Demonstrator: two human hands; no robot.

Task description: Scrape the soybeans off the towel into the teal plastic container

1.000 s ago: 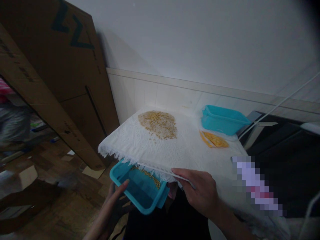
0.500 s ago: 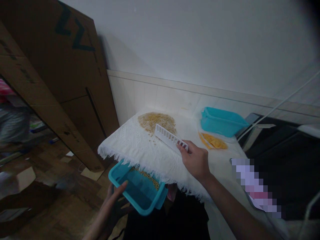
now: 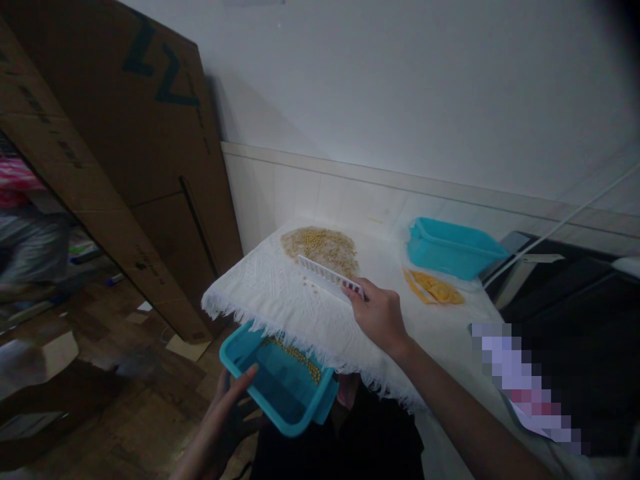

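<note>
My right hand point(image 3: 379, 313) grips one end of a white slotted plastic strip point(image 3: 327, 275), held low over the white fringed cloth point(image 3: 260, 280). Beyond the strip, a pile of yellow soybeans mixed with pale grains point(image 3: 320, 245) is spread on the cloth, and a few loose beans lie on the near side. Below the cloth's front edge, my left hand point(image 3: 235, 400) holds a blue plastic basket point(image 3: 273, 393) by its left rim, thumb on top and fingers beneath. Some soybeans rest inside it along the far side, partly hidden by the fringe.
A second blue basket point(image 3: 453, 247) stands at the back right, with an orange-yellow packet point(image 3: 435, 287) in front of it. Dark equipment point(image 3: 575, 320) occupies the right side. Tall cardboard boxes point(image 3: 150, 147) lean at the left, above a wooden floor point(image 3: 150, 413) with scattered papers.
My right hand has moved slightly left with the slotted strip, which now sits lower against the near edge of the pile. My left hand still holds the basket; the view has shifted a little.
</note>
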